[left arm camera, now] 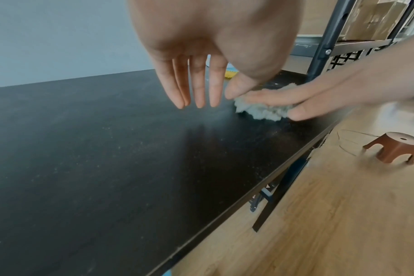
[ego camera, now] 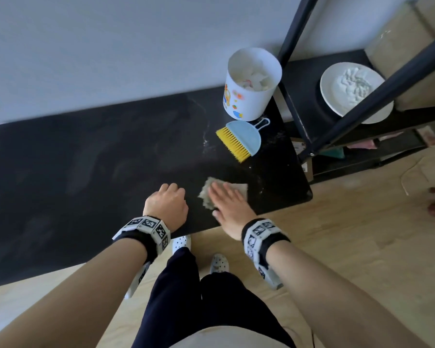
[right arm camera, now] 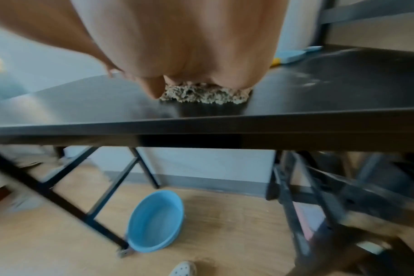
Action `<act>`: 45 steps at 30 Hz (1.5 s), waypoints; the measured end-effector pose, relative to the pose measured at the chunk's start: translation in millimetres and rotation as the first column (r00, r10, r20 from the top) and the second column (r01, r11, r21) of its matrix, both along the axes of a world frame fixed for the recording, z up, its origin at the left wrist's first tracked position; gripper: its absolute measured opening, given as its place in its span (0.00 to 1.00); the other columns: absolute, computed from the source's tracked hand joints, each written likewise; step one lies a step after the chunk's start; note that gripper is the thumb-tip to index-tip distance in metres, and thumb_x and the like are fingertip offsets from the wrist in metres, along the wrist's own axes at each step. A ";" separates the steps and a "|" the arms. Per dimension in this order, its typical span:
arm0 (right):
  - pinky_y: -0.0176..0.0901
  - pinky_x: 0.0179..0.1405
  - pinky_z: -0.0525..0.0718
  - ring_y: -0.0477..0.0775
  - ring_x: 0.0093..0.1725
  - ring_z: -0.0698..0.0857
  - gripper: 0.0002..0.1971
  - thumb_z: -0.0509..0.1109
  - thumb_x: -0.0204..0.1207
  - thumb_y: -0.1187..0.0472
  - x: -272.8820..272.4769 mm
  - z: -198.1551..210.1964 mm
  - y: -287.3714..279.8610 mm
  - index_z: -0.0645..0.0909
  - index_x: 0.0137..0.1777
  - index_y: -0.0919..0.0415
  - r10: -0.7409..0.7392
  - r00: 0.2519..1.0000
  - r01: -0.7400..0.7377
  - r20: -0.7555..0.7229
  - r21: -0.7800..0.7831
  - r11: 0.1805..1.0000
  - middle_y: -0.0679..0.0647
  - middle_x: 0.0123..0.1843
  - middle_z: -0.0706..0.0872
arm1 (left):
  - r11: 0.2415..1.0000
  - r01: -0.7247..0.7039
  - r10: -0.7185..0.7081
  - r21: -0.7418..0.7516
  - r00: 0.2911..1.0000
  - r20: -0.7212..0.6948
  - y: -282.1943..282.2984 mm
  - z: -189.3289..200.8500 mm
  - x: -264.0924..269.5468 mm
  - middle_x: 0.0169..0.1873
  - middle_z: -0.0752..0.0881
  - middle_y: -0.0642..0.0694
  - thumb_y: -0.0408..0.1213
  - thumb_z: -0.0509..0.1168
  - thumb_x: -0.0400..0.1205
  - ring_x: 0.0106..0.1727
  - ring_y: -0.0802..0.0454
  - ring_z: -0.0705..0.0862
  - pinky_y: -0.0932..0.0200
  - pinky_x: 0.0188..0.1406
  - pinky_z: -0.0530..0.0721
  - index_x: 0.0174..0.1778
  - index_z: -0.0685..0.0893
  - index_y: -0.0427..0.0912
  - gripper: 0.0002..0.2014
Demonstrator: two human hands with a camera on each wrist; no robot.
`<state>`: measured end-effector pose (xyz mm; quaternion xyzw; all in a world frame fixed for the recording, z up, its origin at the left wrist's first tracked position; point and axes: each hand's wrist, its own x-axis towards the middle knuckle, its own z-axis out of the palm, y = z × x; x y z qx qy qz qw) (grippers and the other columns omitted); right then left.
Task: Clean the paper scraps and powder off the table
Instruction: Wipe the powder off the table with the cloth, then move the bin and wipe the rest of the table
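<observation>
A grey fluffy cloth (ego camera: 206,194) (left arm camera: 255,110) (right arm camera: 205,95) lies near the front right corner of the black table (ego camera: 86,159) (left arm camera: 83,149). My right hand (ego camera: 227,202) (left arm camera: 296,99) presses flat on it with straight fingers. My left hand (ego camera: 167,199) (left arm camera: 199,89) hovers just left of the cloth, fingers hanging straight, holding nothing. Faint white powder streaks (ego camera: 207,136) mark the table behind the cloth. A white bin (ego camera: 249,96) at the back right holds paper scraps.
A blue dustpan with a yellow brush (ego camera: 239,139) lies in front of the bin. A black shelf frame (ego camera: 294,104) stands to the right, with a white plate of powder (ego camera: 352,89) on it. A blue basin (right arm camera: 156,220) sits under the table; a brown stool (left arm camera: 395,147) stands on the floor.
</observation>
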<state>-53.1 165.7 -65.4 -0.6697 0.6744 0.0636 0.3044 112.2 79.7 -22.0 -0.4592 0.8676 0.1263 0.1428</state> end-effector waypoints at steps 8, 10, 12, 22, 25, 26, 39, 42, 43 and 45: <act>0.44 0.80 0.37 0.47 0.83 0.38 0.28 0.44 0.88 0.53 4.7 -8.4 0.3 0.38 0.84 0.50 0.074 0.996 -0.070 0.049 -0.074 0.995 0.43 0.85 0.36 | 0.999 0.011 -0.011 -0.030 1.000 0.024 -4.1 2.9 -14.7 0.54 0.81 0.49 0.43 0.54 0.83 0.59 0.49 0.77 0.56 0.45 0.78 0.54 0.80 0.43 0.12; 0.45 0.81 0.37 0.47 0.83 0.37 0.28 0.44 0.88 0.52 -19.3 -10.2 7.3 0.36 0.83 0.50 -0.004 0.999 0.007 0.039 -0.067 0.998 0.43 0.84 0.35 | 0.999 0.028 -0.027 -0.021 0.999 0.034 -5.6 2.9 -23.7 0.54 0.80 0.49 0.42 0.54 0.83 0.59 0.49 0.77 0.56 0.44 0.77 0.55 0.79 0.43 0.12; 0.46 0.82 0.38 0.47 0.83 0.37 0.29 0.45 0.87 0.52 -45.9 -10.0 15.2 0.35 0.83 0.50 -0.071 0.997 0.073 0.027 -0.063 0.995 0.44 0.84 0.35 | 0.999 0.048 -0.047 -0.014 0.998 0.037 -6.7 2.0 -35.4 0.54 0.80 0.49 0.42 0.54 0.84 0.59 0.49 0.77 0.56 0.42 0.76 0.55 0.79 0.43 0.12; 0.49 0.82 0.44 0.49 0.84 0.40 0.29 0.47 0.87 0.51 -120.5 3.6 22.7 0.39 0.84 0.52 -0.351 0.936 0.351 -0.003 0.050 0.935 0.46 0.85 0.38 | 0.989 0.147 -0.146 0.009 0.989 -0.018 -10.1 12.5 -92.6 0.56 0.79 0.48 0.44 0.53 0.85 0.60 0.49 0.76 0.55 0.46 0.80 0.57 0.79 0.44 0.13; 0.52 0.83 0.48 0.50 0.84 0.41 0.31 0.51 0.87 0.52 -115.0 9.3 18.3 0.41 0.84 0.54 -0.382 0.924 0.383 -0.020 0.066 0.922 0.47 0.85 0.38 | 0.981 0.194 -0.194 0.020 0.981 -0.001 -12.1 16.7 -97.9 0.58 0.79 0.48 0.45 0.52 0.85 0.61 0.50 0.76 0.55 0.48 0.80 0.59 0.78 0.44 0.14; 0.53 0.82 0.50 0.50 0.84 0.41 0.31 0.52 0.86 0.52 -113.1 11.9 16.4 0.42 0.84 0.54 -0.387 0.921 0.388 -0.032 0.064 0.919 0.48 0.85 0.39 | 0.978 0.207 -0.207 0.026 0.978 0.005 -14.1 17.8 -97.6 0.58 0.78 0.48 0.45 0.52 0.86 0.61 0.50 0.76 0.55 0.48 0.80 0.60 0.78 0.44 0.14; 0.43 0.66 0.76 0.52 0.65 0.80 0.15 0.63 0.82 0.58 -85.1 48.8 -20.6 0.79 0.66 0.59 -0.608 0.792 0.609 0.056 -0.135 0.782 0.52 0.68 0.80 | 0.960 0.269 -0.258 0.069 0.956 -0.137 -67.6 29.4 -95.7 0.59 0.78 0.49 0.41 0.53 0.85 0.64 0.50 0.76 0.54 0.52 0.80 0.61 0.78 0.45 0.12; 0.38 0.53 0.78 0.52 0.59 0.84 0.17 0.63 0.82 0.58 -91.3 59.9 -34.9 0.76 0.70 0.58 -0.656 0.752 0.659 0.056 -0.084 0.748 0.50 0.67 0.80 | 0.965 0.251 -0.232 0.080 0.954 -0.192 -85.6 32.2 -102.9 0.58 0.79 0.48 0.39 0.54 0.85 0.63 0.50 0.77 0.54 0.49 0.79 0.60 0.79 0.44 0.12; 0.40 0.54 0.79 0.52 0.60 0.84 0.18 0.64 0.82 0.57 -94.6 61.9 -41.0 0.75 0.70 0.58 -0.663 0.748 0.664 0.045 -0.081 0.743 0.49 0.67 0.80 | 0.967 0.241 -0.219 0.086 0.954 -0.204 -91.7 33.0 -105.6 0.59 0.79 0.48 0.38 0.54 0.85 0.63 0.49 0.77 0.54 0.49 0.78 0.60 0.79 0.44 0.12; 0.47 0.59 0.81 0.53 0.62 0.83 0.19 0.66 0.81 0.57 -102.8 63.4 -55.7 0.76 0.70 0.58 -0.661 0.750 0.661 0.036 -0.081 0.746 0.50 0.69 0.79 | 0.971 0.216 -0.191 0.099 0.958 -0.216 -103.9 33.8 -110.8 0.59 0.79 0.48 0.37 0.54 0.85 0.63 0.49 0.77 0.54 0.50 0.79 0.61 0.79 0.45 0.12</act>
